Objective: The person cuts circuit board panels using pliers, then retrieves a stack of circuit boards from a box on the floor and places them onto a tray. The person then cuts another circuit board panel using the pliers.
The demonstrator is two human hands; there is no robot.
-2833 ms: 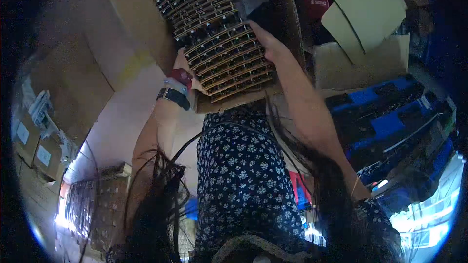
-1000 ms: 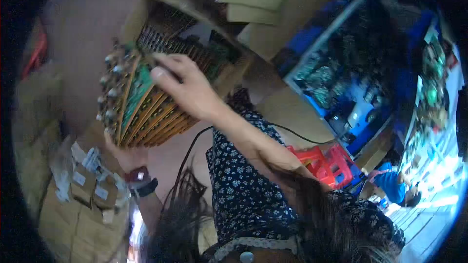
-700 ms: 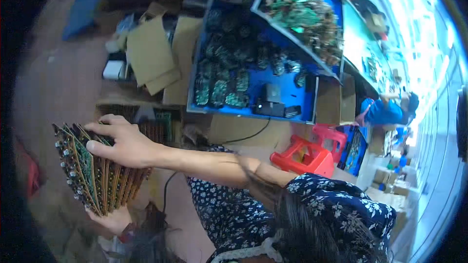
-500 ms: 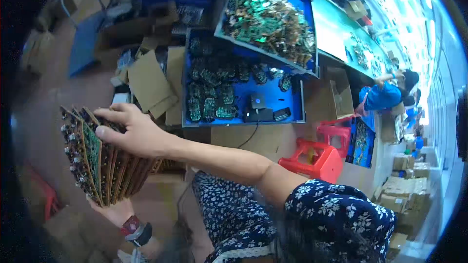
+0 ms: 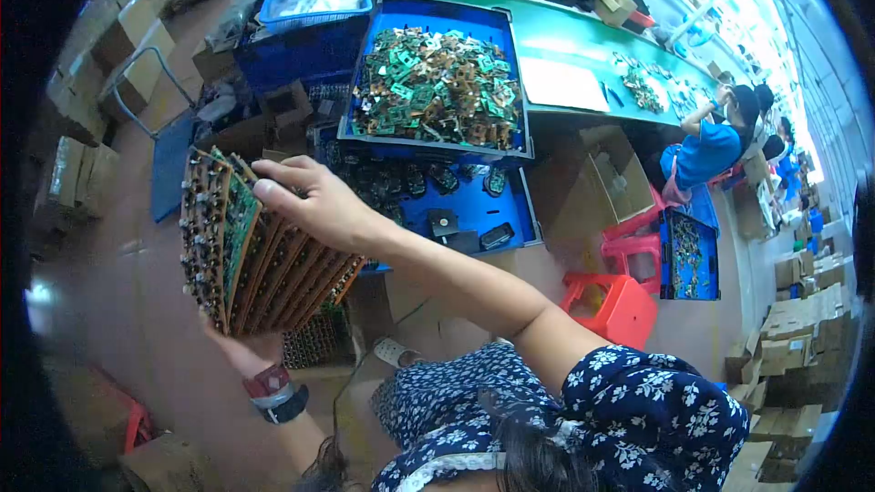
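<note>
A thick stack of circuit board panels (image 5: 264, 255) is held up between both hands at the left, its edges fanned out and dotted with small parts. My right hand (image 5: 319, 205) grips the top edge, thumb on the near side and fingers over the far side. From below, my left hand (image 5: 241, 346) bears the lower edge; its fingers are mostly hidden behind the panels. Beneath the stack, more panels (image 5: 319, 337) stand in a cardboard box.
A blue bin (image 5: 437, 148) heaped with small green and brown boards rests above another blue bin (image 5: 510, 205) holding dark devices. Red stools (image 5: 620, 310) and an open cardboard box (image 5: 592, 182) stand to the right. A person in blue (image 5: 706, 159) works at the green bench (image 5: 565, 36).
My view has shifted, so the bins sit lower and the bench shows more. Both hands, still holding the stack, now appear farther right and higher in the view.
</note>
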